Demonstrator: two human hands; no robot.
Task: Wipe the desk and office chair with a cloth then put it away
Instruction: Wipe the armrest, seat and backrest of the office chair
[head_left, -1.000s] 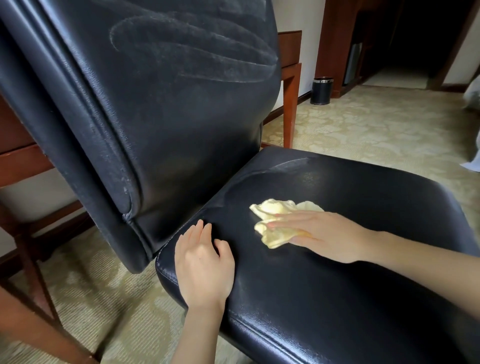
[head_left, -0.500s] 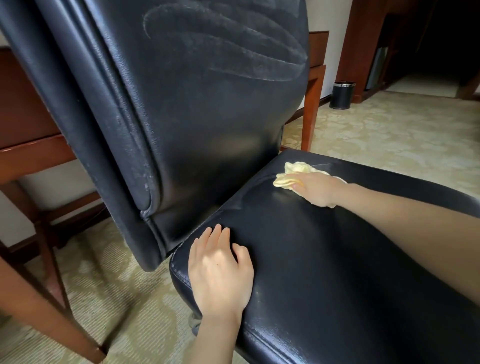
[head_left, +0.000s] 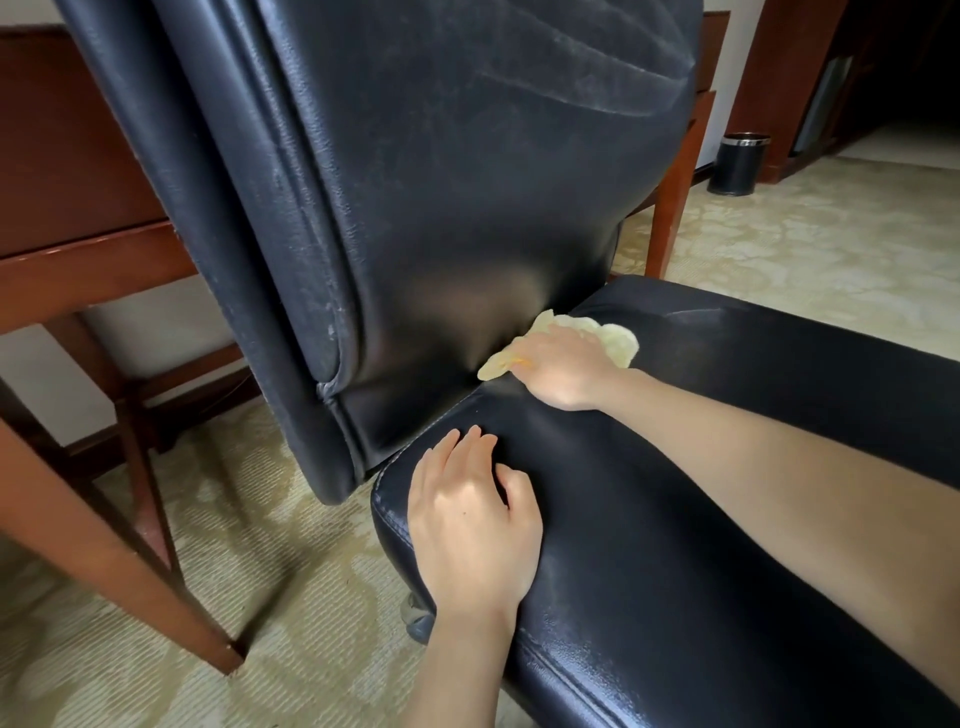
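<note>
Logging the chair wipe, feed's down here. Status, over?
Right hand presses yellow cloth into the crease between seat and backrest. Left hand flat on seat edge, holding nothing. Nothing in the way.

- The right hand (head_left: 558, 366) sits further back on the chair seat (head_left: 727, 493) than a second ago — it goes from the middle of the cushion to the crease where the seat meets the backrest (head_left: 441, 182).
- The yellow cloth (head_left: 608, 338) travels with it and now touches the foot of the backrest, bunched under the fingers.
- The right forearm reaches further across the seat.
- The camera sits closer and lower — the chair fills more of the view.
</note>
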